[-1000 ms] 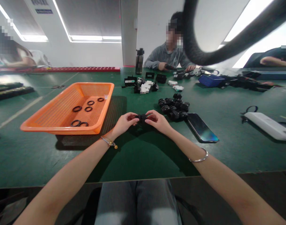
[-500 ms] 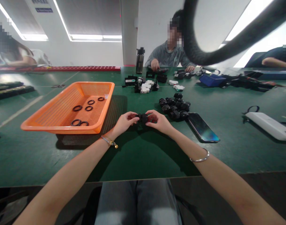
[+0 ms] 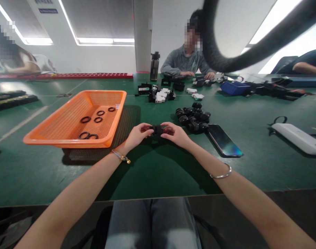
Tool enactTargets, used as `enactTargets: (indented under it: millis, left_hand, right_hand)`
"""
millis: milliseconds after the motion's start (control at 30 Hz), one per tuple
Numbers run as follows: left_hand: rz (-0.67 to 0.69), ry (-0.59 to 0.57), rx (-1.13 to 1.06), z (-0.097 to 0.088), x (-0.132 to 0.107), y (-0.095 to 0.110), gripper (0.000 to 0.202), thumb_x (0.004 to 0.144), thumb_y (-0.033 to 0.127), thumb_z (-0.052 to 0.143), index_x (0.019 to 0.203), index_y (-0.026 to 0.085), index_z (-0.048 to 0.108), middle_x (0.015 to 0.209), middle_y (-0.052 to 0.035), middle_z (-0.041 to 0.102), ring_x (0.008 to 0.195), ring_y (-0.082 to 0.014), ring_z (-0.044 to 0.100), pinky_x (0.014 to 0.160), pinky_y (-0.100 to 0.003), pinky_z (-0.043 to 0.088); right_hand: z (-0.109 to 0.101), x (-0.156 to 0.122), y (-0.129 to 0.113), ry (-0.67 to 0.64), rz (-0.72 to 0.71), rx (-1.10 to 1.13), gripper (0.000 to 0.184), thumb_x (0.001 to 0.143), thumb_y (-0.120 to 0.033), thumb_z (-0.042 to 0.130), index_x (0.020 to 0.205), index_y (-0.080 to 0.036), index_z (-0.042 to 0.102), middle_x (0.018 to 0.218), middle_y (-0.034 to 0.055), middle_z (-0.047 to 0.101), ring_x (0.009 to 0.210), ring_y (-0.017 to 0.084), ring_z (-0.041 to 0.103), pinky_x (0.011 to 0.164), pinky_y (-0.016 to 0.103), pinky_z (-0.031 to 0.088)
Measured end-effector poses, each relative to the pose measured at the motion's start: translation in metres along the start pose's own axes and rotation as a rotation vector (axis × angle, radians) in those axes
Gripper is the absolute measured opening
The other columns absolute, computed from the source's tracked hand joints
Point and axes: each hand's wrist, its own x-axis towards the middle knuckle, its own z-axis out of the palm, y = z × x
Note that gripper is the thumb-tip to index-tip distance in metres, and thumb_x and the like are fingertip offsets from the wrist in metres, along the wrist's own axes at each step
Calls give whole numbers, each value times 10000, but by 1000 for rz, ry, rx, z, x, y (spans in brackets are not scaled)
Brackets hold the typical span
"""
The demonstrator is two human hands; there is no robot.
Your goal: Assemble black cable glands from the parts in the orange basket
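Both hands meet over the green table [image 3: 158, 173], pinching one small black cylindrical part [image 3: 158, 129] between them. My left hand [image 3: 138, 135] grips its left end with curled fingers, a thin bracelet on the wrist. My right hand [image 3: 174, 134] grips the right end, a silver bangle further up the arm. A pile of similar black parts [image 3: 192, 117] lies just beyond my right hand. To the left stands an orange mesh basket [image 3: 69, 138] holding several black rings [image 3: 90, 121].
A dark phone [image 3: 223, 140] lies right of the pile. A white device [image 3: 296, 137] rests at the far right. Black and white parts [image 3: 160, 95] and a dark bottle [image 3: 154, 66] sit mid-table. A person in grey [image 3: 185, 62] works opposite; other people sit at both sides.
My hands have stayed together on the black part, with only slight finger shifts. The person opposite has moved their hands on the table.
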Motion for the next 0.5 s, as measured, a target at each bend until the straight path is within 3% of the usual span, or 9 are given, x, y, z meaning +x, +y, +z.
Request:
enactTargets:
  millis: [233, 500]
  left_hand:
    - [18, -19, -13, -1, 0, -1, 243, 680, 255, 677, 878, 132, 607, 730, 11, 612, 583, -72, 529, 569, -211, 426]
    - [21, -23, -10, 1, -1, -1, 254, 664, 244, 682, 878, 130, 606, 720, 14, 609, 599, -79, 540, 558, -206, 428]
  right_hand:
    - [0, 1, -1, 14, 31, -74, 375, 683, -299, 686, 1027, -170, 610, 827, 47, 704, 759, 199, 670, 760, 360, 536]
    - [2, 1, -1, 39, 9, -131, 242, 757, -334, 616, 936, -173, 639, 909, 71, 713, 823, 211, 669, 757, 351, 529]
